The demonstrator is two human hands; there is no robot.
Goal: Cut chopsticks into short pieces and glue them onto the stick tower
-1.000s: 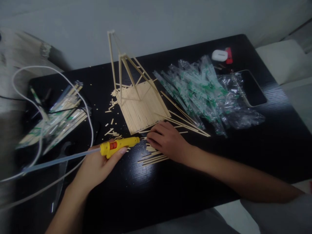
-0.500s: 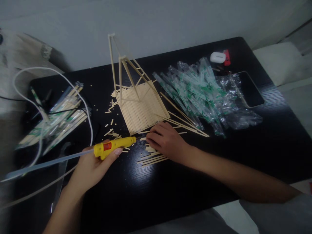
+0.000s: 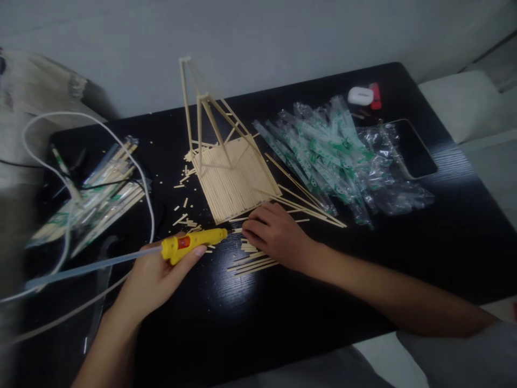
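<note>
My left hand (image 3: 161, 275) is wrapped round a yellow hot glue gun (image 3: 202, 237), a long translucent glue stick (image 3: 92, 267) jutting from its rear. The nozzle points right, close to a short piece of wooden stick (image 3: 236, 230). That piece is pinched in the fingertips of my right hand (image 3: 274, 234), low over the table. Just beyond stands a structure of thin wooden sticks, with a flat slatted base (image 3: 238, 188) and upright legs (image 3: 199, 132) joined at the top. Loose sticks (image 3: 254, 265) and short cut pieces lie under and beside my right hand.
Clear and green wrappers (image 3: 323, 151) pile up right of the structure, near a phone (image 3: 414, 148) and a white case (image 3: 361, 96). Wrapped sticks (image 3: 109, 199) and a looping white cable (image 3: 147, 188) lie at left. Stick offcuts (image 3: 183, 220) are scattered left of the base.
My left hand has shifted the glue gun slightly to the right, its nozzle now nearer the short stick piece. My right hand has stayed almost still.
</note>
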